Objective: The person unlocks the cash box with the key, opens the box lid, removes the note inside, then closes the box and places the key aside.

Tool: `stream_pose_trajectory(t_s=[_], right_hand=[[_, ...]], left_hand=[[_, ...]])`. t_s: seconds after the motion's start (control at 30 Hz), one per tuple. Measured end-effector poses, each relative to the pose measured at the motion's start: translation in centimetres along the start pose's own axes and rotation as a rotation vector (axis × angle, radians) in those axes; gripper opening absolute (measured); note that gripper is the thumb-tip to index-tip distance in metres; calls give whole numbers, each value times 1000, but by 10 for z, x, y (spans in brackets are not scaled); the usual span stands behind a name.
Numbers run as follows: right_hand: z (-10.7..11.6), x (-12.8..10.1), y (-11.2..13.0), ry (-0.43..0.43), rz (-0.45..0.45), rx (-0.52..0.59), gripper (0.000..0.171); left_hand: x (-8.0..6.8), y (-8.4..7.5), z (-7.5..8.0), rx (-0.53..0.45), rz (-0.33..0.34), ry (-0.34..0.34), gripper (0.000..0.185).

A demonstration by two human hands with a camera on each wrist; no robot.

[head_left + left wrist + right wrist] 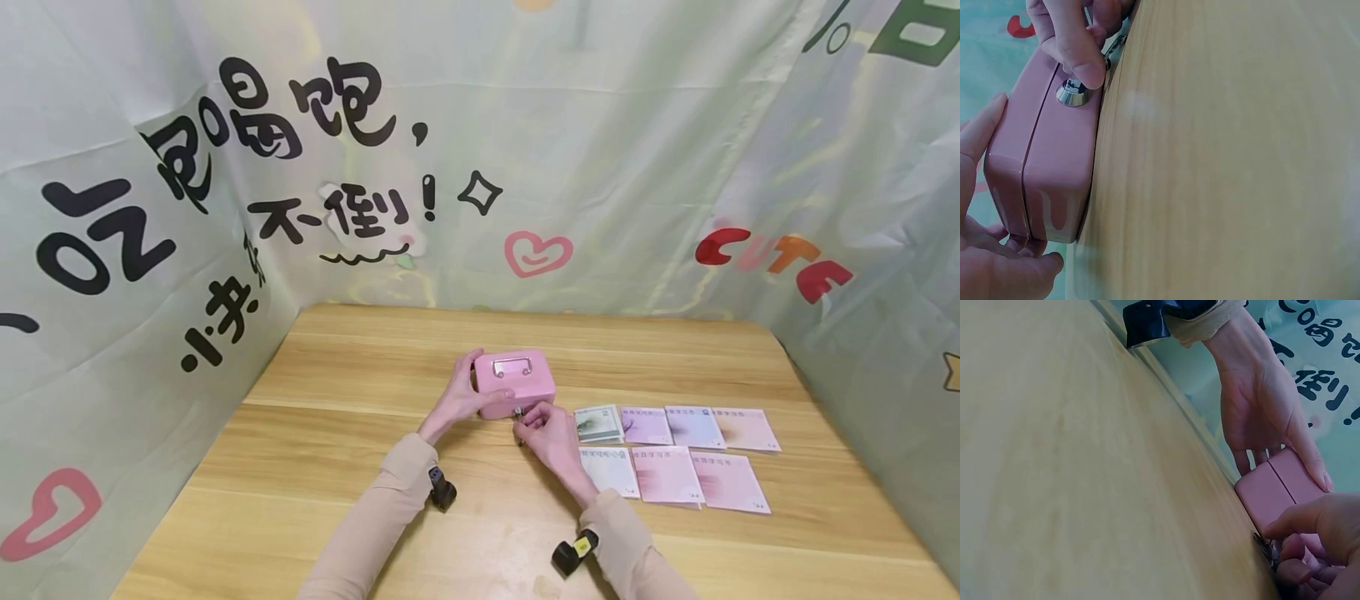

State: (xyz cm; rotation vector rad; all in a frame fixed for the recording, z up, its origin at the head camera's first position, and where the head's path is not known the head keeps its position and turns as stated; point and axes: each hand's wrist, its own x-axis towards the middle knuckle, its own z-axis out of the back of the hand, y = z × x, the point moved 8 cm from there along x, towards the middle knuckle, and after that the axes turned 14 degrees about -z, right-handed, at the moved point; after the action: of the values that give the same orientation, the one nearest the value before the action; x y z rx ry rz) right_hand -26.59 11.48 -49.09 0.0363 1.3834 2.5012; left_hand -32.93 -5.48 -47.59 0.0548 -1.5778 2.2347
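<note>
Beige sleeves and two small black wrist cameras sit closest, and beyond them both hands meet at a small pink metal cash box (516, 383) with rounded corners and a flat silver fold-down handle on its lid. It stands on the pale wood-grain table (337, 467), lid shut.

The left hand (461, 398) cups the box's left end, thumb along the front edge and fingers round the far side, steadying it. The right hand (551, 433) has its fingers curled at the front face, pinching what looks like a small key (1113, 50) at the round chrome lock (1072, 94); the key itself is mostly hidden by the fingertips.

I judge the box light but rigid, its glossy enamel a bit slippery, so gripping across the ends as the left hand does seems soundest; the handle would serve for lifting. The key looks thin and easy to fumble.

Just right of the right hand lie play banknotes (600, 423) and pastel paper cards (697, 458) in two rows, flat and flimsy.
</note>
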Motion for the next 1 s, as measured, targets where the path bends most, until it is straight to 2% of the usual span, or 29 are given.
stream_pose_trajectory(t_s=[0.27, 0.47, 0.7, 1.0], right_hand=[[0, -2, 9, -69, 161, -95, 16], [-1, -1, 11, -111, 201, -164, 16], [-4, -6, 18, -145, 260, -184, 17], [-5, -9, 19, -162, 304, -192, 16]], left_hand=[[1, 0, 0, 38, -3, 3, 99], [0, 1, -1, 37, 16, 8, 101], [-2, 2, -1, -15, 33, 1, 102], [-2, 1, -2, 42, 13, 33, 102]])
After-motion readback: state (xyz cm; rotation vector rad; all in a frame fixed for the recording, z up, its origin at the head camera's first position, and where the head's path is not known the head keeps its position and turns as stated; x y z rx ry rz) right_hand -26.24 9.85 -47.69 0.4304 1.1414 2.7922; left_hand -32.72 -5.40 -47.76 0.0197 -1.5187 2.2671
